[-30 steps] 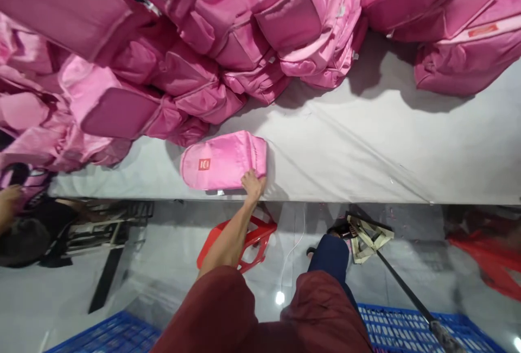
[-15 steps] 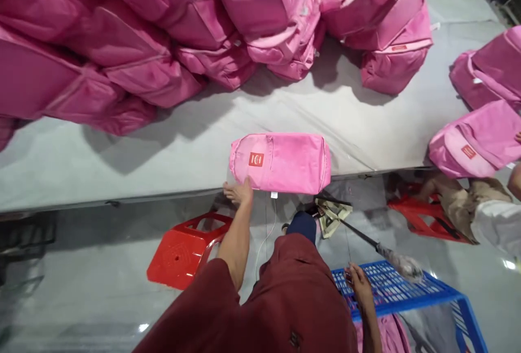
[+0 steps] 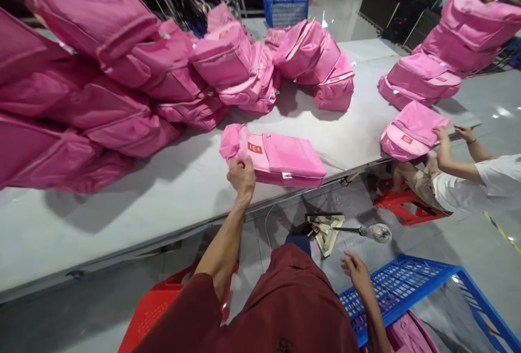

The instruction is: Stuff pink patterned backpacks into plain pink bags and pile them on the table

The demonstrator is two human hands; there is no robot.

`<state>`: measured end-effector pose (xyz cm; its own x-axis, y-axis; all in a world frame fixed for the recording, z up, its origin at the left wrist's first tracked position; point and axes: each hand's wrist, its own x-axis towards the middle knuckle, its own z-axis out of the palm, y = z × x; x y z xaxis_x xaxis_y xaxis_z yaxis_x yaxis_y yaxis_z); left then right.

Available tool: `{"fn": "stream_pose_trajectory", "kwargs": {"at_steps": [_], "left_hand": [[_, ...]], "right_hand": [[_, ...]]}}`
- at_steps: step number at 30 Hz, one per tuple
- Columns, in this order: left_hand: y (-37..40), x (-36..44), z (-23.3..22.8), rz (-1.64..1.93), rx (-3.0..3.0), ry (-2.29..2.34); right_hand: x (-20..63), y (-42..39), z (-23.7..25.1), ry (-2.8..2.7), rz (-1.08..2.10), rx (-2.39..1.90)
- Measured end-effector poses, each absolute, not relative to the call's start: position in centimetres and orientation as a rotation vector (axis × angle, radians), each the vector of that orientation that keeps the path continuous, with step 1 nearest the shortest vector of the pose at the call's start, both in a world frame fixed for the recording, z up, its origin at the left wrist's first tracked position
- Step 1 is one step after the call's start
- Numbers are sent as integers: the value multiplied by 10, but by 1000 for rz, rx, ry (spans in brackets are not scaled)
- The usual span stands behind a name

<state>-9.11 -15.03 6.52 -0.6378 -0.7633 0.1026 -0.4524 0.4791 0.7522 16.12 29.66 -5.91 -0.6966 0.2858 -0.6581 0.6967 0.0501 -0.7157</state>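
White desk (image 3: 122, 222) runs left to right across the scene, with a big heap of pink bags (image 3: 122, 98) on it, stacked highest at far left; blue crate (image 3: 401, 285) sits near right, below desk level; the pink bag (image 3: 291, 157) being handled is at the desk's near edge, mid-scene, front side up, long and kinda shiny, left end all scrunched, right end pretty square; left grip (image 3: 242, 178) is clenched on that scrunched end, fingers curled into the fabric; right grip (image 3: 357, 270) hangs loose and half open beside the crate; red label (image 3: 255, 148) up front, tiny white tag (image 3: 287, 175) on the bag's near side.
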Motion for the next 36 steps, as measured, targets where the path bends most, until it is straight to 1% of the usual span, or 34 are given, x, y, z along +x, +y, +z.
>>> {"fn": "stream_pose_trajectory", "kwargs": {"at_steps": [3, 5, 7, 9, 12, 15, 17, 19, 21, 23, 25, 28, 30, 32, 36], "left_hand": [[-88, -89, 96, -943, 699, -2434], [-45, -75, 100, -927, 492, -2601], [-8, -57, 93, -906, 296, -2754], [20, -38, 79, -876, 82, -2854], [49, -13, 56, -887, -279, -2858], [65, 6, 42, -1103, -618, -2707], [69, 12, 42, -1314, -695, -2603], [66, 8, 49, -1465, -526, -2568], [61, -5, 60, -1556, -223, -2581], [57, -25, 73, -1683, -41, -2572], [56, -45, 89, -1832, -54, -2534], [56, -69, 109, -2009, -167, -2452], [55, -81, 118, -2102, -156, -2381], [50, -90, 121, -2138, -95, -2327], [30, -101, 121, -2020, 100, -2332]], "right_hand": [[93, 261, -5, 2111, -1907, 657], [51, 235, 34, 2154, -2093, 450], [14, 211, 71, 2102, -2239, 330], [-15, 194, 100, 2111, -2308, 291], [-44, 189, 125, 2415, -2172, 532], [-57, 210, 130, 2713, -1878, 855], [-63, 233, 125, 2798, -1781, 879], [-67, 256, 119, 2819, -1821, 829], [-72, 273, 113, 2779, -1945, 796], [-79, 281, 108, 2699, -2085, 792], [-88, 280, 107, 2602, -2223, 775], [-105, 268, 110, 2501, -2376, 615], [-118, 257, 112, 2496, -2386, 460], [-131, 246, 111, 2524, -2320, 322], [-153, 222, 100, 2540, -2127, 137]]}}
